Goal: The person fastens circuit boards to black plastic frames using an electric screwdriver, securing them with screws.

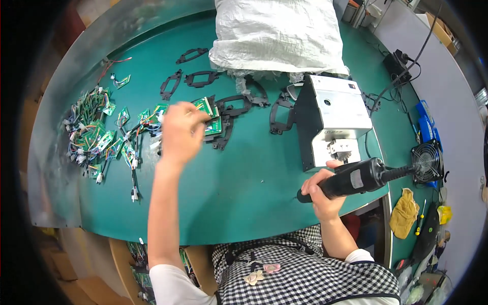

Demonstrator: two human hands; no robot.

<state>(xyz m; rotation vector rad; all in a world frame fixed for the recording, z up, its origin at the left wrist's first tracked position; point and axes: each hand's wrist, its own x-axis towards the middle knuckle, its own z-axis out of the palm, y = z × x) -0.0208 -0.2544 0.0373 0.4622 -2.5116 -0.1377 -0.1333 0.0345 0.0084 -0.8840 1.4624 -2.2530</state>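
My right hand point(325, 195) is wrapped round a black electric screwdriver point(353, 179), held level in front of a white-and-black screw feeder point(338, 109). The cable leaves its rear end toward the right. Over the left middle of the table, my left hand point(180, 134) has its fingers curled together; anything small between them is hidden. Just right of its fingertips are green circuit boards point(213, 126), lying among black plastic frames point(235, 105). To its left, wired circuit boards point(147, 119) reach toward a larger tangled pile of boards and wires point(89, 132).
A large white woven sack point(277, 38) lies at the back. More loose black frames point(202, 78) are spread below it. On the right are a small fan point(426, 160), a tan glove point(404, 213) and a yellow screwdriver point(420, 221). A metal guard point(56, 168) edges the table's left.
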